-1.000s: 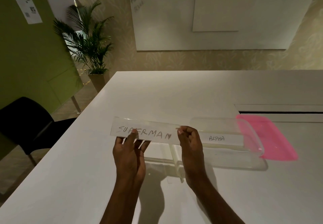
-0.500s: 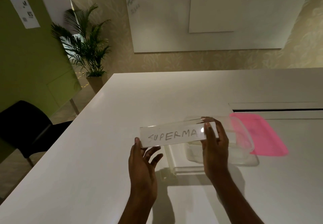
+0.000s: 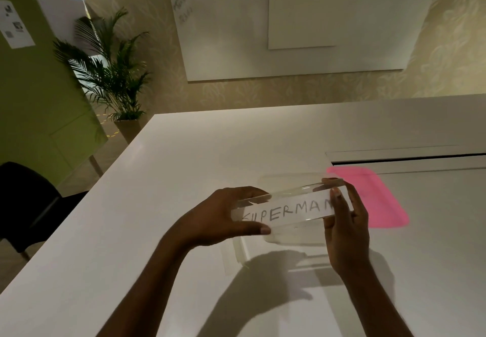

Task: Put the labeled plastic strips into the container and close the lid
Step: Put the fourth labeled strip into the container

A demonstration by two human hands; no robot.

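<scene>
Between both hands' grip (image 3: 289,213), the SUPERMAN strip (image 3: 292,211).

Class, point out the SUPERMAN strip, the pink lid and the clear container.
SUPERMAN strip (image 3: 289,211), head view: its label.
Pink lid (image 3: 378,200), head view: its flat top.
Clear container (image 3: 294,238), head view: near wall.

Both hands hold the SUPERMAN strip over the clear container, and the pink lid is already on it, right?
Not quite. In the head view the pink lid lies on the table beside the clear container, not on it. Both hands, left and right, do hold the SUPERMAN strip over it.
</scene>
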